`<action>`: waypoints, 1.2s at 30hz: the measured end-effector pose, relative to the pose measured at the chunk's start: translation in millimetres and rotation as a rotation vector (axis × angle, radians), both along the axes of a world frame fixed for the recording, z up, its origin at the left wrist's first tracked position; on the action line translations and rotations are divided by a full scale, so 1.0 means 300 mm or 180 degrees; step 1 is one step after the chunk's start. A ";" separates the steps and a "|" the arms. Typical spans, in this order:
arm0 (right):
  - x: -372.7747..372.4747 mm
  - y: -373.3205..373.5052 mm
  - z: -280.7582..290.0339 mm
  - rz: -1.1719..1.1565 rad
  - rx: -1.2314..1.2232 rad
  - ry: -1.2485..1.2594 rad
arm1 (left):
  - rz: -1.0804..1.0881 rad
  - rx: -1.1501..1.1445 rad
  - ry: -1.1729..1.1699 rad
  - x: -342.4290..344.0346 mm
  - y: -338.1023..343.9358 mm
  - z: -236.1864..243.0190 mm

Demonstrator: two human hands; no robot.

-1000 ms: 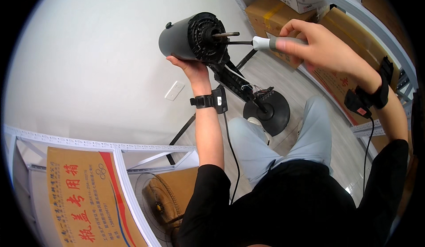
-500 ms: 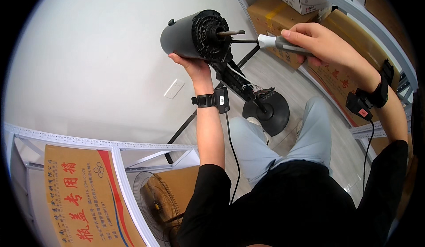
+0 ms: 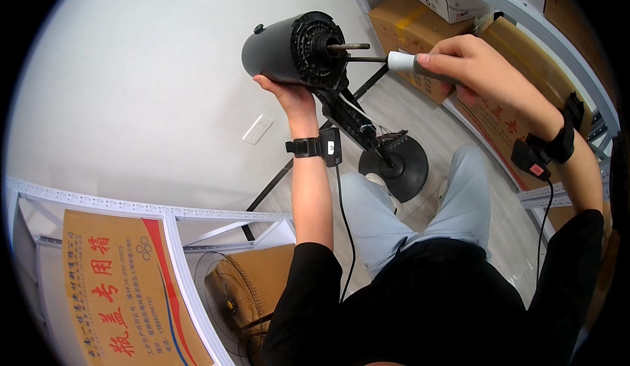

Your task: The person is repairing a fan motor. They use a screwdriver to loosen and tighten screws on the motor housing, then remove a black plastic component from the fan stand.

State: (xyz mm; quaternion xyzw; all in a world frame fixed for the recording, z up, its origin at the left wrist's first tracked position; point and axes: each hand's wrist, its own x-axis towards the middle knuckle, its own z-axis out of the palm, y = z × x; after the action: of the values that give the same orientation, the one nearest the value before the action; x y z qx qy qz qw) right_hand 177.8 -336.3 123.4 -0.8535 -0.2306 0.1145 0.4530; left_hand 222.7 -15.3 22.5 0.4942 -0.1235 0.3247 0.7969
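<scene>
By black housing (image 3: 275,52), screwdriver (image 3: 401,61); left, red-lettered carton (image 3: 131,280).

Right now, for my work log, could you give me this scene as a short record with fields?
Left hand: supports the gray cylindrical housing from below
Right hand: grips a screwdriver, tip toward the housing; contact unclear
Housing end: metal rod sticking out
Below: round black base
Lower left: caged fan, printed carton
</scene>
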 end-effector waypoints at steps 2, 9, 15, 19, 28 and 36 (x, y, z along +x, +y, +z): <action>0.007 -0.003 0.021 -0.0005 0.0277 0.0922 | 0.0001 -0.0005 -0.0009 0.003 0.003 -0.004; -0.057 0.017 -0.072 -0.0022 -0.0853 -0.3884 | -0.0036 0.0021 -0.0027 -0.004 0.000 0.002; -0.021 0.015 -0.075 0.0073 -0.0296 -0.2732 | -0.0038 -0.0001 -0.0015 -0.003 -0.002 0.007; -0.002 0.031 0.043 -0.0070 0.0026 0.0151 | 0.0034 0.0096 -0.0018 -0.015 0.004 0.010; -0.038 0.014 -0.070 0.0083 -0.0700 -0.3619 | -0.0004 0.0027 -0.0074 -0.008 0.004 0.006; -0.007 0.016 -0.011 -0.0063 0.0249 0.0360 | 0.0014 0.0067 -0.0088 -0.007 -0.004 0.011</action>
State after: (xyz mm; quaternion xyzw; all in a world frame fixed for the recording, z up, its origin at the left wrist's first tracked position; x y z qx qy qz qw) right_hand 175.7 -331.4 120.2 -0.8295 -0.2005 0.1490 0.4995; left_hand 220.6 -16.4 25.7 0.4983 -0.1369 0.3319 0.7892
